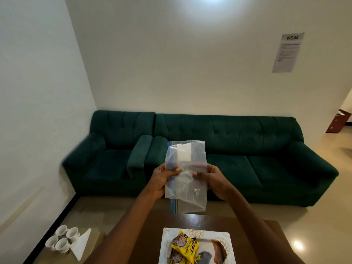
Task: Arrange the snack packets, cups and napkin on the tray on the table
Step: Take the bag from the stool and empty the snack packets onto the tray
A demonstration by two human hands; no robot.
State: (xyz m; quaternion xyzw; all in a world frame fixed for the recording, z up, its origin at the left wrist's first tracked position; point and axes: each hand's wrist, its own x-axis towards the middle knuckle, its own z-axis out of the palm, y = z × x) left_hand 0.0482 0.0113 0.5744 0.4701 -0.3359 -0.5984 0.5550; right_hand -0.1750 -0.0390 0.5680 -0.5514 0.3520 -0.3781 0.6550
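Tray sits mid-table, white w/ gold pattern on the rim. Its far edge is set back a little from the far edge of the table; its near part is cut off by the frame. On it, yellow snack packets lie overlapped on the left half, w/ a dark packet just beside them on the right. A brown item lies by the right rim, too cut off to tell what it is. Bare dark-brown table runs along the far edge and right of the tray, w/ lamp glare on it.

Left of the table, off it, a low beige surface carries four white cups, upright and bunched together. A white napkin, triangular in outline, is just beside them on the table side.

Both forearms reach out over the table. L hand & R hand are apart, each pinching one side edge of a clear zip bag, thumbs on the near face. The bag is held in the air above the table's far edge. It hangs upright, crumpled in the middle, w/ a blue strip down its left side and a white folded piece inside near the top.

Open tan floor lies btw the table and the green sofa. A green armchair touches the sofa's left end, by the wall corner. A printed sheet headed "WS 08" hangs on the far wall, upper right.
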